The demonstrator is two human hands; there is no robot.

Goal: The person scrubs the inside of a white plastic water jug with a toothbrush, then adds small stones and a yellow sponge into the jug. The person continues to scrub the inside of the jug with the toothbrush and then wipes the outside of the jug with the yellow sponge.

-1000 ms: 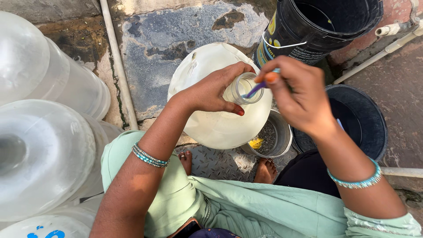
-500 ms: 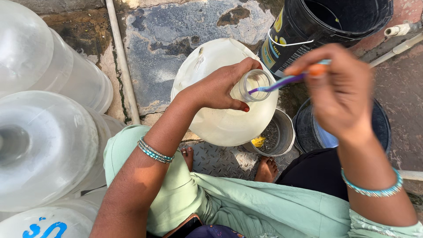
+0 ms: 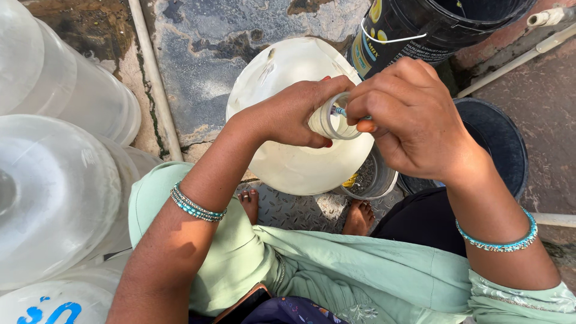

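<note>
While looking straight down, sees a big clear jug (image 3: 282, 78) standing on the wet ground, right in the middle, just past two bare feet (image 3: 359, 216). Grips the jug's round mouth (image 3: 324, 123) with the left hand (image 3: 288, 117), fingers curled tight around the neck. Pinches a thin blue stick (image 3: 341, 111) in the right hand (image 3: 408, 114), fingers closed firmly on it. Pokes the far end of that stick down into the mouth, so cannot tell what its tip looks like. Shows a bit of orange (image 3: 364, 126) on the stick, next to the thumb. Keeps both hands close together, touching at the mouth.

Wears a blue-green bangle on each wrist, and a soft green cloth (image 3: 336, 270) over the lap.

Has a small metal pot (image 3: 372, 177) just beside the jug, partly hidden under it, with something yellow inside. Has a black bucket (image 3: 408, 30) behind the jug, and a dark round tub (image 3: 498, 138) to the right, under the right hand. Has more big clear jugs (image 3: 54, 192) crowded at the left, lying against each other. Has a white pipe (image 3: 153, 78) running along the ground between those and the middle jug.
</note>
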